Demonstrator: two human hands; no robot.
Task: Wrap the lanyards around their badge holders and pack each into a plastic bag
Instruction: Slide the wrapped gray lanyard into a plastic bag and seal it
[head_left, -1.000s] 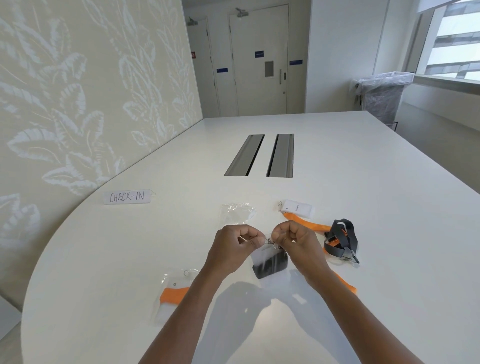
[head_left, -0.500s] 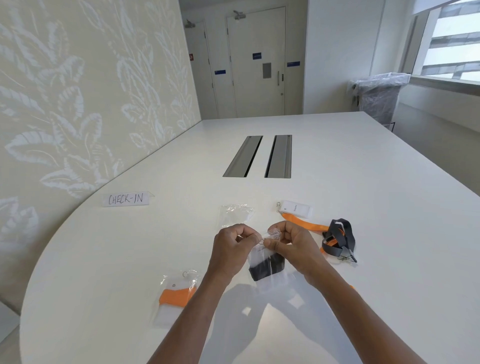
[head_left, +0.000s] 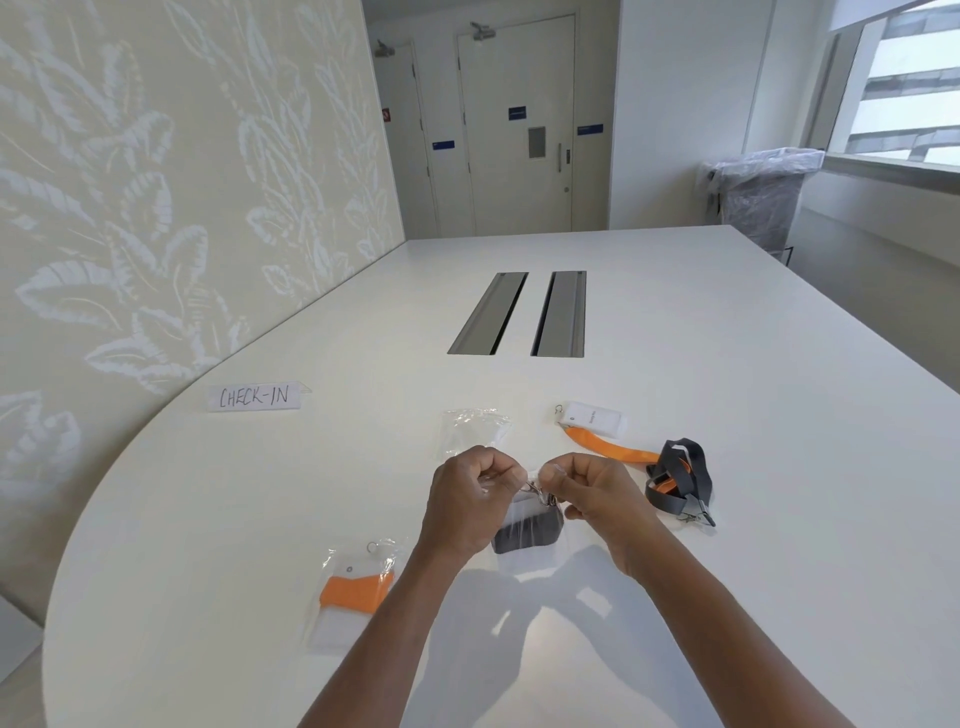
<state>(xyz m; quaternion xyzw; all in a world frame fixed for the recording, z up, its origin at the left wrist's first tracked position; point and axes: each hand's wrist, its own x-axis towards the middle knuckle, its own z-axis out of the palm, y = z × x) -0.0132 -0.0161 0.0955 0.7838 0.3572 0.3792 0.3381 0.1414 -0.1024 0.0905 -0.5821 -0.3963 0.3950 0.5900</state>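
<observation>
Far left on the table (head_left: 727, 364) I see a CHECK-IN sign (head_left: 254, 396), and nearer me a packed bag (head_left: 353, 587) with an orange lanyard wrapped inside. In the middle, my left hand (head_left: 467, 499) and right hand (head_left: 597, 493) each pinch the top edge of a clear bag (head_left: 524, 535) holding a black-wrapped badge, lifted just above the table. An empty bag (head_left: 472, 428) lies just behind my hands. To the right sit a white badge (head_left: 595, 418) on an orange strap (head_left: 613, 449) and a loose black lanyard (head_left: 680, 480).
</observation>
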